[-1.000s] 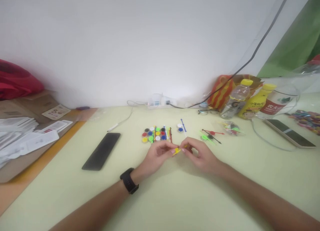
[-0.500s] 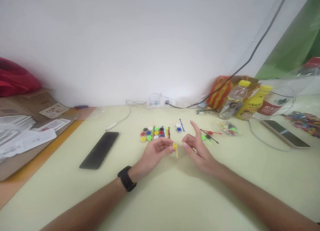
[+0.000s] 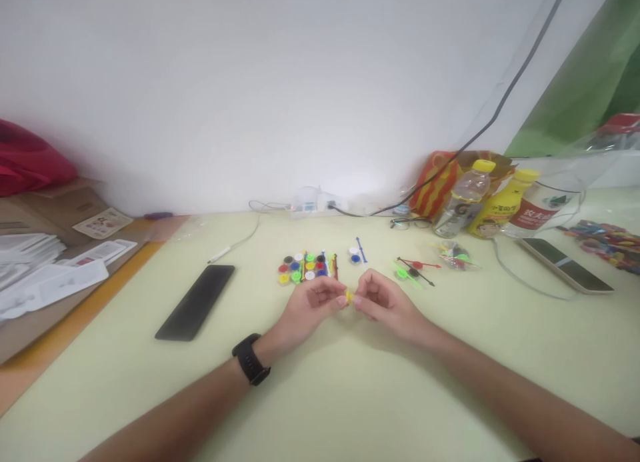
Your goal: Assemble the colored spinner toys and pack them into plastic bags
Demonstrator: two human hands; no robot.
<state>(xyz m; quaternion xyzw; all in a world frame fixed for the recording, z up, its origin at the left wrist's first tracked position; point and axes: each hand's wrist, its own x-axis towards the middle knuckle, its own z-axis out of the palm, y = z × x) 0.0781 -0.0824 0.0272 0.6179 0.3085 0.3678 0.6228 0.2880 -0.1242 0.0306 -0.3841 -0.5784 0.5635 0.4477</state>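
Observation:
My left hand [image 3: 311, 307], with a black watch on its wrist, and my right hand [image 3: 384, 302] meet fingertip to fingertip just above the pale green table [image 3: 350, 395]. Both pinch a small yellow plastic piece [image 3: 349, 296] between them. Just beyond my hands lies a cluster of small coloured discs and thin sticks [image 3: 307, 267]. A blue disc with a blue stick [image 3: 357, 253] sits to its right. Further right lie green, red and black discs with sticks [image 3: 414, 271].
A black phone [image 3: 195, 301] lies left of my hands. White packets and cardboard [image 3: 47, 269] fill the left edge. Bottles [image 3: 463, 199], a striped bag, a small bag of coloured parts [image 3: 454, 255] and a second phone [image 3: 567, 265] stand at the right. A power strip [image 3: 315, 202] lies by the wall.
Half a second ago my right hand was open and apart from the yellow piece held by the left; now it has closed back onto the piece.

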